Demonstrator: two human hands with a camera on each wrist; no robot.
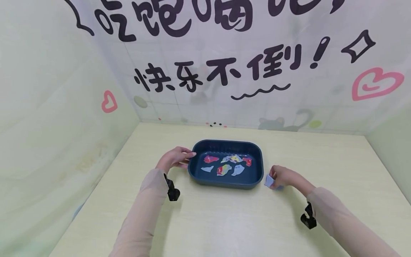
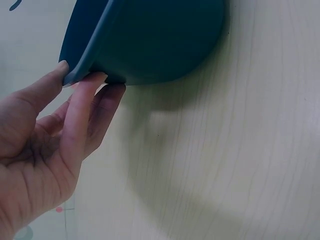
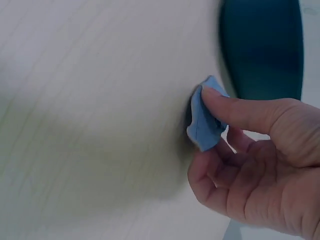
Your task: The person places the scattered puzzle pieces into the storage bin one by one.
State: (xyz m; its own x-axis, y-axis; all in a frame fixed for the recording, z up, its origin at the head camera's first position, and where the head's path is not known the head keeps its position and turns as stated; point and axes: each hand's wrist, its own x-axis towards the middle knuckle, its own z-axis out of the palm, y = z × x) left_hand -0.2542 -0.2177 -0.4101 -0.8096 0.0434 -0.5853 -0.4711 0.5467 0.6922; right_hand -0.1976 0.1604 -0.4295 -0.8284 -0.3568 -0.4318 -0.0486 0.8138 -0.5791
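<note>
A dark blue rectangular tub (image 1: 226, 184) stands on the table, with several torn paper scraps lying apart on its bottom. Among them are a red scrap (image 1: 211, 159), a pale blue one (image 1: 238, 170) and a red-and-green one (image 1: 223, 170). At the tub's left end my left hand (image 1: 176, 157) pinches the rim, thumb on the inside and fingers against the outer wall (image 2: 160, 40). Just off the right end, my right hand (image 1: 284, 175) pinches a torn light blue scrap (image 3: 204, 120) between thumb and fingers, close over the tabletop.
The pale wood-grain table (image 1: 224, 221) meets a printed cloth backdrop (image 1: 205, 110) behind the tub. Cloth also hangs along the left side (image 1: 64, 125) and the right. Each sleeve carries a small black wrist mount (image 1: 173, 193).
</note>
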